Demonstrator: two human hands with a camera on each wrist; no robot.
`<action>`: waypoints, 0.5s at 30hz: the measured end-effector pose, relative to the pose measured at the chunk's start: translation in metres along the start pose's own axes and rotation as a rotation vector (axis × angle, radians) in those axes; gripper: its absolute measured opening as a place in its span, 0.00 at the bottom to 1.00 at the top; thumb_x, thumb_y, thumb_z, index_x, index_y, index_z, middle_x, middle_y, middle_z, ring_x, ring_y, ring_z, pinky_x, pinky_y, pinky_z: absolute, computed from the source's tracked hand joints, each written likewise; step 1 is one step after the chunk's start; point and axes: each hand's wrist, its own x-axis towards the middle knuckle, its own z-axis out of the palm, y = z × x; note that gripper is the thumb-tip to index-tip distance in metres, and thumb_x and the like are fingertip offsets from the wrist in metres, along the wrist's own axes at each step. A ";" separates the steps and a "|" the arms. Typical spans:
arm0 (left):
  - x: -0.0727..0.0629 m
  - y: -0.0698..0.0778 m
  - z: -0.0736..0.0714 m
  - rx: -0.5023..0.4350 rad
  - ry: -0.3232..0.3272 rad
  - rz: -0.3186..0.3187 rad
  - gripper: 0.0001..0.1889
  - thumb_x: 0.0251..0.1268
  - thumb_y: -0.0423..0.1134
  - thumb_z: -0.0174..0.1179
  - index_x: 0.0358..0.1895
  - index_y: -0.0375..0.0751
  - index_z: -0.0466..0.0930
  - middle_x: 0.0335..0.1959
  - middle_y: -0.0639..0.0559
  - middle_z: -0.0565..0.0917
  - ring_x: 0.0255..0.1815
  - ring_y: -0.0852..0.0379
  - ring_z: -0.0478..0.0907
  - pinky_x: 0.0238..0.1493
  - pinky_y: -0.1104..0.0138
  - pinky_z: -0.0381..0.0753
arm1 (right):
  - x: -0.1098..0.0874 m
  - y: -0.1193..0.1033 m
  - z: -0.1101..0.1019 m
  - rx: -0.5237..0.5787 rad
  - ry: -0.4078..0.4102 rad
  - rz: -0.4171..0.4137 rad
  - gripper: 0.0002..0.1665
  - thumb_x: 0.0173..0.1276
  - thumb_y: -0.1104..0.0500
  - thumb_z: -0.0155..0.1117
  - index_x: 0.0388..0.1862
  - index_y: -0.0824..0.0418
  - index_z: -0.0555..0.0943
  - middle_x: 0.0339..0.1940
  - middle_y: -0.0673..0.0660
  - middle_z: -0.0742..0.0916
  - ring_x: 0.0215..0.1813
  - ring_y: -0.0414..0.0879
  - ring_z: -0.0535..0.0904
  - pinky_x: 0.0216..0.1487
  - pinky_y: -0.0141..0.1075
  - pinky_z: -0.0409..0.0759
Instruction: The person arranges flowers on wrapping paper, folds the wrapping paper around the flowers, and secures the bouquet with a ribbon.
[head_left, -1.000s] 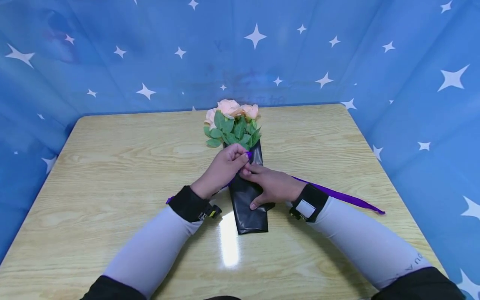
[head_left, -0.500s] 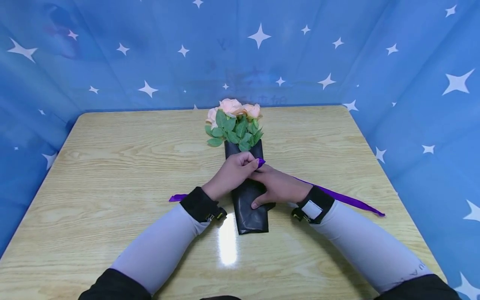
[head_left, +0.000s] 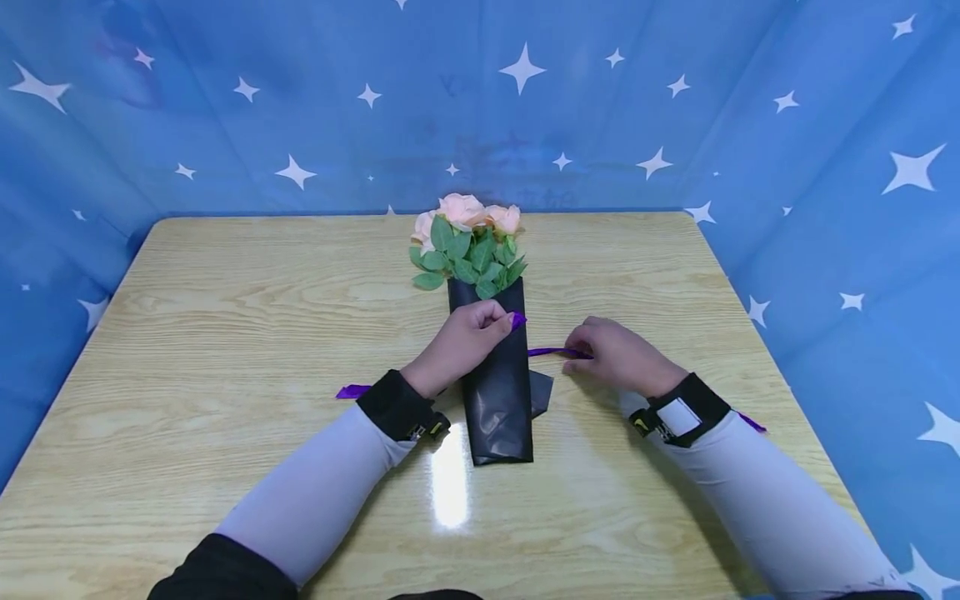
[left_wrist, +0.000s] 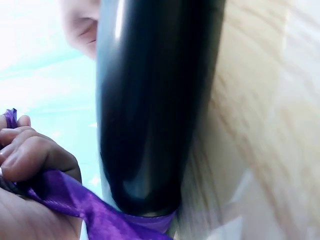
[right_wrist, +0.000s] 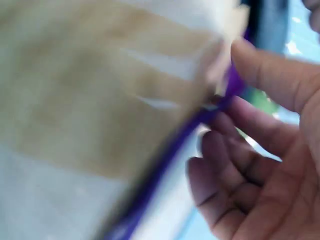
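A bouquet of pale pink roses (head_left: 461, 210) with green leaves (head_left: 465, 258) lies on the table in black wrapping (head_left: 497, 400), blooms pointing away from me. My left hand (head_left: 467, 340) is over the upper wrapping and pinches a purple ribbon (head_left: 519, 320), whose tip shows past the thumb. In the left wrist view the ribbon (left_wrist: 75, 197) runs from the curled fingers round the wrapping. Right of the bouquet, my right hand (head_left: 626, 357) holds the ribbon's other length between thumb and fingers, blurred in the right wrist view. The ribbon's crossing is hidden by my left hand.
The light wooden table (head_left: 262, 317) extends on both sides. A ribbon tail (head_left: 352, 391) lies left of the left wrist; another end (head_left: 752, 422) shows beyond the right wrist. A black wrapping flap (head_left: 541, 393) sticks out rightward. A blue star-patterned curtain (head_left: 337, 125) stands behind.
My right hand has left the wrapping and moved right, taking hold of the ribbon there. The left hand, with its ribbon end, shifted right earlier and now stays nearly in place.
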 end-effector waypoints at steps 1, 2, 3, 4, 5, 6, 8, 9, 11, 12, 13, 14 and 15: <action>0.000 0.000 -0.001 0.002 0.003 0.003 0.13 0.79 0.42 0.58 0.34 0.39 0.78 0.25 0.55 0.63 0.29 0.55 0.64 0.33 0.65 0.61 | 0.000 0.001 0.003 -0.006 -0.002 0.019 0.07 0.70 0.57 0.73 0.43 0.60 0.87 0.35 0.53 0.84 0.36 0.45 0.76 0.39 0.38 0.75; 0.000 0.000 -0.001 0.005 0.006 0.007 0.12 0.79 0.42 0.58 0.33 0.41 0.78 0.25 0.55 0.63 0.29 0.55 0.64 0.33 0.65 0.61 | 0.000 0.001 0.005 -0.008 -0.002 0.032 0.06 0.71 0.58 0.72 0.41 0.60 0.87 0.34 0.53 0.84 0.36 0.45 0.75 0.38 0.38 0.74; 0.000 -0.001 -0.002 0.005 0.008 0.008 0.13 0.79 0.42 0.58 0.33 0.42 0.78 0.25 0.55 0.63 0.29 0.55 0.64 0.33 0.65 0.61 | 0.000 0.000 0.007 -0.003 0.004 0.032 0.05 0.72 0.59 0.71 0.40 0.59 0.86 0.33 0.53 0.83 0.35 0.44 0.75 0.37 0.37 0.74; 0.000 0.000 -0.002 0.004 0.009 0.010 0.13 0.80 0.43 0.58 0.33 0.42 0.78 0.25 0.55 0.63 0.29 0.54 0.64 0.33 0.65 0.61 | -0.001 -0.002 0.008 0.010 0.010 0.035 0.04 0.73 0.59 0.70 0.39 0.59 0.85 0.32 0.52 0.82 0.34 0.44 0.75 0.36 0.37 0.73; -0.001 0.000 -0.001 0.000 0.011 0.008 0.13 0.80 0.43 0.58 0.34 0.41 0.78 0.24 0.55 0.63 0.29 0.54 0.64 0.33 0.65 0.61 | -0.001 -0.004 0.008 0.024 0.015 0.033 0.04 0.74 0.60 0.68 0.38 0.59 0.84 0.30 0.52 0.82 0.33 0.44 0.74 0.34 0.36 0.72; -0.001 0.000 -0.001 -0.003 0.015 0.005 0.12 0.80 0.43 0.57 0.35 0.41 0.79 0.25 0.55 0.65 0.29 0.54 0.65 0.34 0.65 0.62 | -0.003 -0.008 0.007 0.043 0.018 0.033 0.04 0.75 0.60 0.67 0.38 0.58 0.83 0.29 0.51 0.81 0.31 0.43 0.74 0.33 0.35 0.72; -0.001 0.001 0.000 -0.010 0.029 -0.005 0.11 0.80 0.43 0.57 0.37 0.41 0.80 0.26 0.56 0.69 0.32 0.54 0.68 0.36 0.65 0.65 | -0.005 -0.017 0.002 0.087 0.024 0.029 0.04 0.76 0.59 0.66 0.39 0.57 0.83 0.27 0.50 0.80 0.29 0.42 0.73 0.30 0.34 0.71; 0.000 0.001 0.000 -0.012 0.038 -0.007 0.11 0.80 0.43 0.56 0.38 0.41 0.81 0.27 0.55 0.72 0.34 0.54 0.69 0.38 0.64 0.66 | -0.007 -0.023 -0.002 0.107 0.029 0.018 0.04 0.77 0.59 0.65 0.40 0.57 0.83 0.26 0.49 0.79 0.28 0.42 0.73 0.30 0.34 0.71; -0.001 0.002 0.000 -0.006 0.055 -0.007 0.09 0.79 0.42 0.57 0.41 0.41 0.82 0.32 0.54 0.77 0.37 0.55 0.71 0.42 0.64 0.68 | -0.010 -0.034 -0.010 0.130 0.036 -0.019 0.04 0.77 0.58 0.65 0.41 0.56 0.84 0.25 0.48 0.79 0.27 0.41 0.72 0.29 0.34 0.70; 0.000 0.002 0.000 0.000 0.061 -0.003 0.09 0.79 0.41 0.57 0.43 0.42 0.83 0.34 0.54 0.79 0.39 0.55 0.72 0.44 0.64 0.70 | -0.011 -0.040 -0.015 0.134 0.043 -0.048 0.04 0.77 0.58 0.65 0.42 0.56 0.85 0.26 0.48 0.80 0.27 0.41 0.72 0.30 0.34 0.71; 0.000 0.003 0.000 0.005 0.064 0.002 0.09 0.80 0.42 0.57 0.44 0.42 0.83 0.36 0.53 0.80 0.40 0.55 0.73 0.45 0.64 0.70 | -0.012 -0.046 -0.019 0.136 0.050 -0.079 0.04 0.77 0.58 0.66 0.43 0.56 0.86 0.27 0.48 0.82 0.28 0.41 0.73 0.31 0.34 0.71; -0.001 0.003 0.000 0.015 0.065 0.006 0.09 0.80 0.42 0.58 0.45 0.42 0.84 0.36 0.52 0.81 0.40 0.55 0.73 0.44 0.64 0.70 | -0.012 -0.052 -0.024 0.135 0.058 -0.113 0.04 0.77 0.58 0.66 0.43 0.56 0.86 0.28 0.48 0.83 0.29 0.41 0.73 0.33 0.34 0.72; -0.001 0.003 0.000 0.022 0.064 0.010 0.09 0.80 0.43 0.58 0.45 0.42 0.84 0.36 0.52 0.81 0.40 0.55 0.74 0.43 0.64 0.71 | -0.013 -0.057 -0.028 0.134 0.065 -0.148 0.04 0.76 0.58 0.66 0.44 0.56 0.87 0.30 0.48 0.84 0.30 0.40 0.74 0.34 0.35 0.73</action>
